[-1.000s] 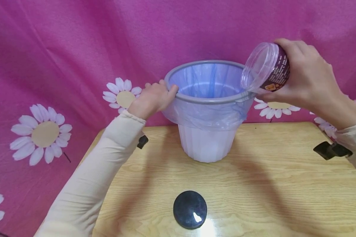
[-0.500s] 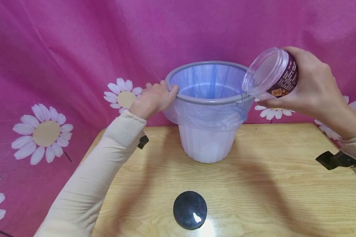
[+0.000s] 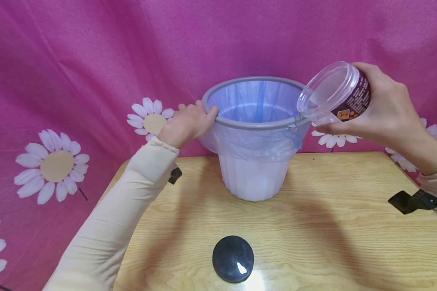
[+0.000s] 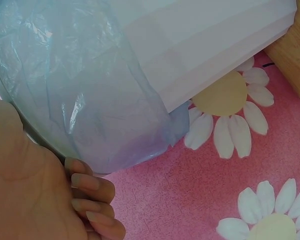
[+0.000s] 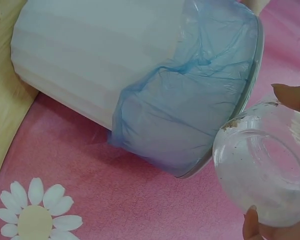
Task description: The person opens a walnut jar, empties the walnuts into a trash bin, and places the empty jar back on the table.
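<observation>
A white trash bin point(image 3: 254, 178) lined with a thin blue bag point(image 3: 253, 141) stands on the table, its grey rim uppermost. My left hand point(image 3: 189, 123) grips the rim on the left, and the left wrist view shows its fingers point(image 4: 93, 187) bent at the rim's edge. On the other side my right hand point(image 3: 389, 107) holds a clear plastic jar point(image 3: 327, 91) with a dark brown label. The jar is lidless and tilted, its mouth at the bin's right rim. Brown specks cling near the jar's edge in the right wrist view. A round black lid point(image 3: 233, 259) lies nearer me.
The wooden table point(image 3: 182, 238) ends just behind the bin. Close behind it hangs a magenta cloth point(image 3: 160, 44) printed with white daisies, also covering the left side.
The right hand and jar have shifted right and slightly down, and the jar's mouth faces the head camera more. My left hand, the bin and the black lid stay in place.
</observation>
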`<action>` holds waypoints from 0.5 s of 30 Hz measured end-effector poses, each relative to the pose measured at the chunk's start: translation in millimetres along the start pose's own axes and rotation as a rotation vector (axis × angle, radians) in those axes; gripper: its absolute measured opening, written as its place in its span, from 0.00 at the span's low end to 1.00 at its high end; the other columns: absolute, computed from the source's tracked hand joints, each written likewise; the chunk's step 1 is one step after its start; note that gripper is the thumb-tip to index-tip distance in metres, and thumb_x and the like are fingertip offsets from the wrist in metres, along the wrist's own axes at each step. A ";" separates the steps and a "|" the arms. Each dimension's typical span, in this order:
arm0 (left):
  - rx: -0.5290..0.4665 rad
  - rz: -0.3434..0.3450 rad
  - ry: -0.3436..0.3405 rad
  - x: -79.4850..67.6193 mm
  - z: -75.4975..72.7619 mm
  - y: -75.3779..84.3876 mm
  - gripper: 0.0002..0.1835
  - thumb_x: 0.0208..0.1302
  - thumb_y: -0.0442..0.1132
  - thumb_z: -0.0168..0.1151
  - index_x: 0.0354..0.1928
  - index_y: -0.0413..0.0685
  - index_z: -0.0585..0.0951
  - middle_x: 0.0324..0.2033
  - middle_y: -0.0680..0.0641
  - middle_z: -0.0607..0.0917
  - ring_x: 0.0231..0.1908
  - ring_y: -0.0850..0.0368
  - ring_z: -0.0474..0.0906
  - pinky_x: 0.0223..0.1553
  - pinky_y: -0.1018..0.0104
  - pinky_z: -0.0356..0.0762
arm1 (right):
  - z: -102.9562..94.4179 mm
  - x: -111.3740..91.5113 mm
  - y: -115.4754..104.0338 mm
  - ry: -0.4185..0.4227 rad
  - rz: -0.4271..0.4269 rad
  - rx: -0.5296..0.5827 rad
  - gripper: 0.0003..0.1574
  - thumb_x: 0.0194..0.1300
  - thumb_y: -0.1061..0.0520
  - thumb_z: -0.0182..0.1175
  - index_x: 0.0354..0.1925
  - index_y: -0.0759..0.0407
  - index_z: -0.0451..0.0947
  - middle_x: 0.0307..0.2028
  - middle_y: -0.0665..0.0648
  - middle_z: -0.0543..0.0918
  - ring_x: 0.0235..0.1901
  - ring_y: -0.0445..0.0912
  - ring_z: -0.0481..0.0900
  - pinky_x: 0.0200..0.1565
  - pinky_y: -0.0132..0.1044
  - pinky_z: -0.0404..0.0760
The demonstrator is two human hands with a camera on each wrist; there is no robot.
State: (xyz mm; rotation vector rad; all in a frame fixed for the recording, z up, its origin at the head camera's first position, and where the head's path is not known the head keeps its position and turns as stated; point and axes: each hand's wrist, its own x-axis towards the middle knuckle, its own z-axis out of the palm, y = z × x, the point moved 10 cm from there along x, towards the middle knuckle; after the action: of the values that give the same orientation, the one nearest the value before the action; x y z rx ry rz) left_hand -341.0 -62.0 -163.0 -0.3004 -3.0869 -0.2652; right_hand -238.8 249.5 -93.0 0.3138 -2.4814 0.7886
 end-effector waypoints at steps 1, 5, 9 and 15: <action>0.000 -0.002 -0.002 0.2 0.2 -0.3 0.37 0.69 0.58 0.27 0.61 0.32 0.64 0.57 0.33 0.72 0.55 0.37 0.63 0.55 0.45 0.65 | 0.1 -0.1 0.9 -0.002 0.006 0.003 0.72 0.31 0.50 0.83 0.72 0.53 0.56 0.61 0.68 0.71 0.57 0.64 0.68 0.63 0.54 0.65; 0.006 -0.013 -0.007 0.6 0.6 -1.6 0.37 0.69 0.58 0.27 0.62 0.33 0.63 0.58 0.33 0.72 0.55 0.36 0.63 0.56 0.43 0.63 | 0.8 -0.7 3.8 -0.001 0.018 0.009 0.73 0.30 0.50 0.83 0.72 0.53 0.56 0.62 0.68 0.70 0.57 0.64 0.67 0.62 0.63 0.62; 0.017 -0.016 -0.020 -0.2 1.6 -2.5 0.37 0.69 0.59 0.26 0.64 0.33 0.61 0.60 0.33 0.70 0.57 0.36 0.62 0.58 0.41 0.60 | 1.7 -1.3 7.1 -0.002 0.030 0.015 0.74 0.30 0.50 0.83 0.73 0.53 0.55 0.63 0.68 0.69 0.58 0.65 0.66 0.61 0.64 0.61; 0.018 -0.014 -0.018 -1.0 0.9 -3.5 0.37 0.69 0.58 0.25 0.63 0.32 0.61 0.60 0.33 0.70 0.57 0.36 0.61 0.58 0.42 0.61 | 2.9 -3.0 12.9 0.001 0.058 0.034 0.72 0.33 0.50 0.82 0.73 0.52 0.54 0.64 0.64 0.67 0.59 0.62 0.63 0.63 0.62 0.60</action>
State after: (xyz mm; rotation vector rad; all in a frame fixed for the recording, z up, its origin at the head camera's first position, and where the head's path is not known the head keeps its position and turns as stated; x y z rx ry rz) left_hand -340.7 -65.4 -164.5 -0.2818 -3.1083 -0.2358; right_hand -242.0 258.3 -102.8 0.2541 -2.4887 0.8548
